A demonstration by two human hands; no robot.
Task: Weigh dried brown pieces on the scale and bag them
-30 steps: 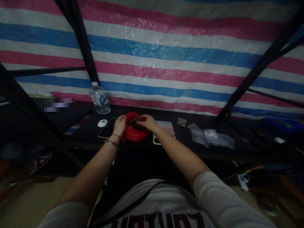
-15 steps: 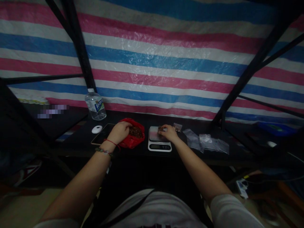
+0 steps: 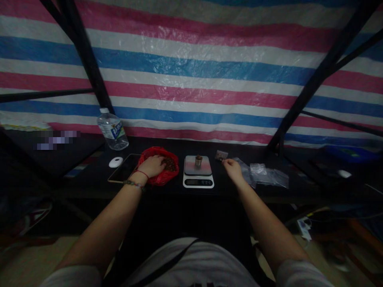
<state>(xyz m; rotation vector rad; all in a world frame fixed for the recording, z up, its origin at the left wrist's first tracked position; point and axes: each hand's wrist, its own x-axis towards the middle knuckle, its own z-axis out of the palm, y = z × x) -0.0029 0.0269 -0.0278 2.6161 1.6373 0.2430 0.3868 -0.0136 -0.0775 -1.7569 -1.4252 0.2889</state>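
Note:
My left hand (image 3: pixel 153 166) rests in the mouth of a red plastic bag (image 3: pixel 158 150), its fingers stretched out over loose brown bits (image 3: pixel 170 164). To the right of the bag stands a white kitchen scale (image 3: pixel 198 182) with a metal plate. On the plate a small cup (image 3: pixel 198 161) stands upright, heaped with brown stuff; neither hand touches it. Right of the scale, my right hand (image 3: pixel 233 169) pinches the near edge of a small clear plastic bag (image 3: pixel 222 154) with dark contents. The display's digits are too dark to read.
Flat clear plastic bags (image 3: pixel 269 177) lie beyond my right wrist. At left are a dark-screened phone or tablet (image 3: pixel 124 169), a white oval object (image 3: pixel 115 162) and a large clear bottle (image 3: pixel 113 131). Black metal posts (image 3: pixel 89 59) and a striped sheet (image 3: pixel 191 79) stand behind the table.
My right hand has let go of the cup on the scale and moved right to the small plastic bag. My left hand's fingers have spread flatter over the brown bits.

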